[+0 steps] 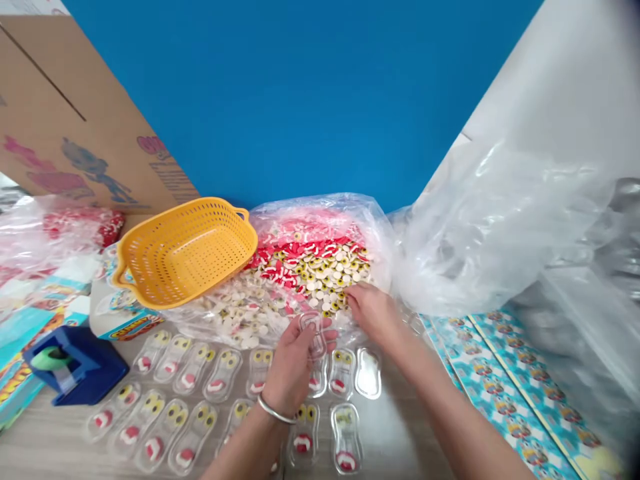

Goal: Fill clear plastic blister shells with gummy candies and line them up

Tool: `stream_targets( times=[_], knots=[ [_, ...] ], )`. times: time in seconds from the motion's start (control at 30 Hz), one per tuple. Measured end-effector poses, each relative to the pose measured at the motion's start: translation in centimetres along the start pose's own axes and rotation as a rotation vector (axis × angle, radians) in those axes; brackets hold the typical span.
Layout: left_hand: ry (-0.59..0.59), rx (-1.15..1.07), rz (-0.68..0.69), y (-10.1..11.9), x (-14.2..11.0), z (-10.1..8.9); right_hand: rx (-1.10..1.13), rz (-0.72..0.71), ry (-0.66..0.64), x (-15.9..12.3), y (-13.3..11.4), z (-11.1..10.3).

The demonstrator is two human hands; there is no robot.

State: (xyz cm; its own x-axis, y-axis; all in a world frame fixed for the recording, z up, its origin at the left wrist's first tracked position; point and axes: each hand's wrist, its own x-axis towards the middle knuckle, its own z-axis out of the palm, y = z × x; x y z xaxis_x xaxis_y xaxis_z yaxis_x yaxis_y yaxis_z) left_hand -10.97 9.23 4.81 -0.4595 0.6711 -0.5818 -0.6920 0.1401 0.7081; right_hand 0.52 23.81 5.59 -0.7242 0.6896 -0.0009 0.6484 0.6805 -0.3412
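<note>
Tabletop [40,453] — left grip [293,373] pinches clear blister [314,337], right grip [373,313] touches bag [320,208].

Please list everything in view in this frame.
filled trays: about 14, clear, below the bag
empty tray: 1, clear, right end of the far row
held tray: 1, clear, in the left hand
bag: 1, clear, centre
candies: many, red, yellow and white, in the bag
basket: 1, yellow, left of the bag
tape dispenser: 1, blue, left
box: 1, brown, upper left
printed sheets: several, teal, right
bracelet: 1, silver, left wrist
left hand: holding the tray
right hand: on the bag
</note>
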Motion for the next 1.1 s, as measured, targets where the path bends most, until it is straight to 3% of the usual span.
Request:
stream_targets(
  times=[0.17, 0.33, 0.5, 0.67, 0.8, 0.87, 0.97, 1.1],
  knots=[
    [-0.016, -0.010, 0.001, 0.1, 0.7, -0.7, -0.252, -0.041, -0.241, 2.9, -0.5, 0.4],
    [-0.025, -0.024, -0.018, 0.2, 1.0, -0.5, -0.286, -0.040, -0.268, 3.4, -0.5, 0.6],
    [-0.033, -0.050, -0.045, 0.4, 1.2, -0.2, -0.171, -0.062, -0.174, 2.5, 0.3, 0.6],
    [-0.142, -0.059, -0.061, 0.2, 1.4, 0.5, 0.374, -0.137, 0.067, 0.1, -0.7, 0.4],
    [-0.200, 0.055, 0.021, 0.3, 1.1, 1.5, 0.725, -0.042, -0.010, -1.8, -2.7, 0.7],
    [-0.199, 0.107, 0.045, 0.3, 0.8, 1.8, 0.681, -0.055, 0.067, -2.5, -3.2, 1.0],
    [-0.194, 0.104, 0.093, 0.0, 0.6, 1.9, 0.482, -0.184, 0.190, -3.2, -3.2, 1.3],
    [-0.169, 0.046, 0.131, -1.0, 1.1, 1.8, 0.424, -0.283, 0.175, -4.1, -2.9, 1.7]
  ],
)
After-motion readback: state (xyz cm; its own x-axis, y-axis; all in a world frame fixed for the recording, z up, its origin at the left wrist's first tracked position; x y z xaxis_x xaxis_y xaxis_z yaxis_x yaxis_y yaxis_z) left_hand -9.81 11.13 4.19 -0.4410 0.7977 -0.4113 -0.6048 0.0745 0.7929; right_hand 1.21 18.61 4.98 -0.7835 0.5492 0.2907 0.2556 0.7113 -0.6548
